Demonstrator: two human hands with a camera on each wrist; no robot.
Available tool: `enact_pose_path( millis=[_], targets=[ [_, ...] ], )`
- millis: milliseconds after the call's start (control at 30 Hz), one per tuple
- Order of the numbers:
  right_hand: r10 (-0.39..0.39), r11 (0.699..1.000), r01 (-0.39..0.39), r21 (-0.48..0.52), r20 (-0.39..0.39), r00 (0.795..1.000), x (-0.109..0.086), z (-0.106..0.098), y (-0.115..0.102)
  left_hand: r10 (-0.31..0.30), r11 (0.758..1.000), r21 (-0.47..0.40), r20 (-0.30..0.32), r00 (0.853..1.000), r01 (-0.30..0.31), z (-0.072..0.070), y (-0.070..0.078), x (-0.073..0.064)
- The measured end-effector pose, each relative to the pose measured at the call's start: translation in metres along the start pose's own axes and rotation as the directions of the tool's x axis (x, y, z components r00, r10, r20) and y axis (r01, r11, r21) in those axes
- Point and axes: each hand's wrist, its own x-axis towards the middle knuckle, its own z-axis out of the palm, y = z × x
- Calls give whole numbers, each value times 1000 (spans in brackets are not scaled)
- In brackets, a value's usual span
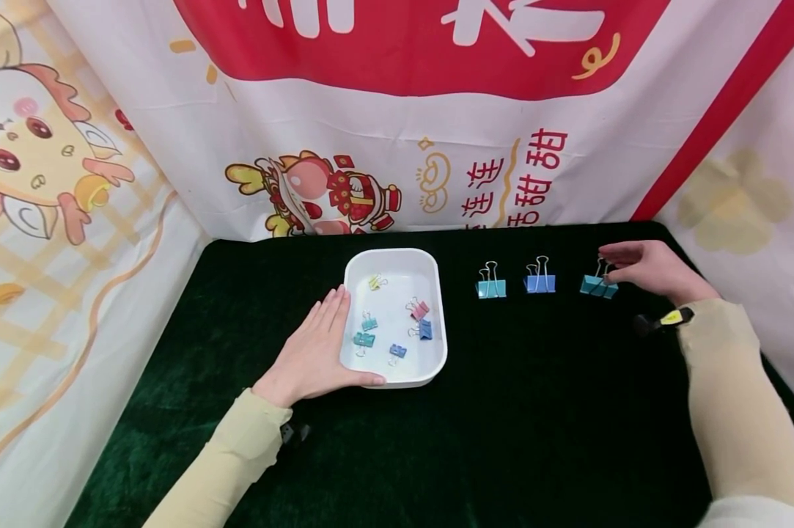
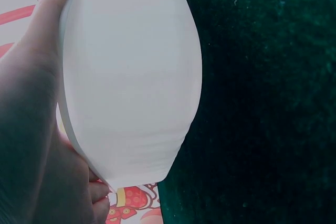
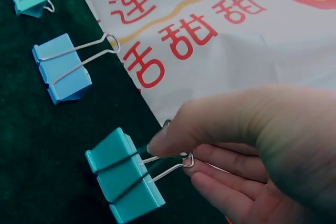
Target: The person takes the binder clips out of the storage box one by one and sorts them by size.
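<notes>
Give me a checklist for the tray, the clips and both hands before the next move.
1. Left hand against the white tray: ok, touching its left side.
2. Small clips inside the tray: ok, six visible.
3. Right hand free to move away: not ok, thumb and fingers are at the handles of the rightmost teal clip.
4. Firmness of that hold: cannot tell.
5. Space around that clip: ok, the blue clip and the left turquoise clip stand apart from it.
</notes>
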Motion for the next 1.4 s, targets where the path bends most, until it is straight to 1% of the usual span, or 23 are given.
enact_pose_path(
  millis=[167, 333, 500, 600, 767, 900, 1000, 1100, 1233, 1400],
  targets=[
    [-6, 1000, 6, -25, -2, 1000, 12, 1, 4, 0, 1000, -6, -3, 1000, 0, 1, 0, 0],
    [-2, 1000, 2, -9, -9, 1000, 19, 7, 6, -7, 1000, 4, -1, 1000, 7, 2, 0, 1],
    [12, 1000, -11, 8, -39, 999, 20, 10, 1, -3, 1000, 4, -5, 1000, 3, 2, 0, 1],
    [24, 999, -22, 29, -78, 997, 19, 8, -7, -8, 1000, 4, -1, 1000, 8, 2, 0, 1],
    [42, 996, -31, 84, -131, 991, 14, 4, -30, -4, 1000, 4, 0, 1000, 4, 1, 0, 1],
    [23, 992, -2, 129, -161, 987, 8, 0, -56, -5, 1000, 11, 0, 1000, 4, 1, 0, 1],
    [-10, 984, 44, 173, -195, 981, 3, -1, -78, -6, 1000, 11, 1, 1000, 6, 1, -1, 1],
    [-57, 977, 100, 188, -220, 974, -2, 3, -100, -11, 1000, 12, 4, 1000, 11, 1, -1, 1],
    [-123, 969, 165, 184, -221, 968, -7, 10, -126, -12, 1000, 12, 6, 1000, 12, 1, -1, 1],
    [-200, 958, 233, 167, -193, 961, -9, 25, -149, -9, 1000, 14, 7, 1000, 9, 1, 0, 1]
  ],
)
